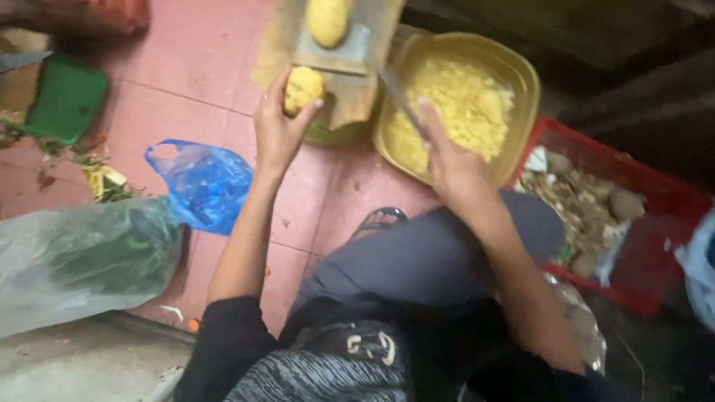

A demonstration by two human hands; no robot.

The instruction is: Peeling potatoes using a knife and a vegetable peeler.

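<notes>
The left hand [277, 134] is closed around a peeled yellow potato [303, 88], fingers wrapped over its lower side and the thumb against its right edge, so the potato sits at the fingertips, held up against the near end of a wooden board [356, 95]. A second peeled yellow potato [328, 20] lies further up the same board, beyond the left hand, on a pale grey plate set into the wood.

The right hand [447, 160] is closed on the handle of a knife [398, 93]; the blade runs up and away from the fingers toward the board, crossing the near left rim of a yellow tub [527, 78]. That tub lies directly beyond the right hand and is heaped with cut yellow pieces [454, 104]. To the right of the right hand stands a red crate [655, 201] filled with brownish peelings and a few unpeeled lumps.

Between the two forearms, a knee in grey cloth rises toward the camera, and a sandalled foot [378, 219] shows just below the hands on the red tiled floor [186, 82]. To the left of the left forearm lies a crumpled blue plastic bag [201, 182], and further left a large clear plastic bag [74, 260] holding green leaves. Well beyond that, up and to the left of the left hand, sits a green tray [67, 100], with scraps scattered on the floor near it.
</notes>
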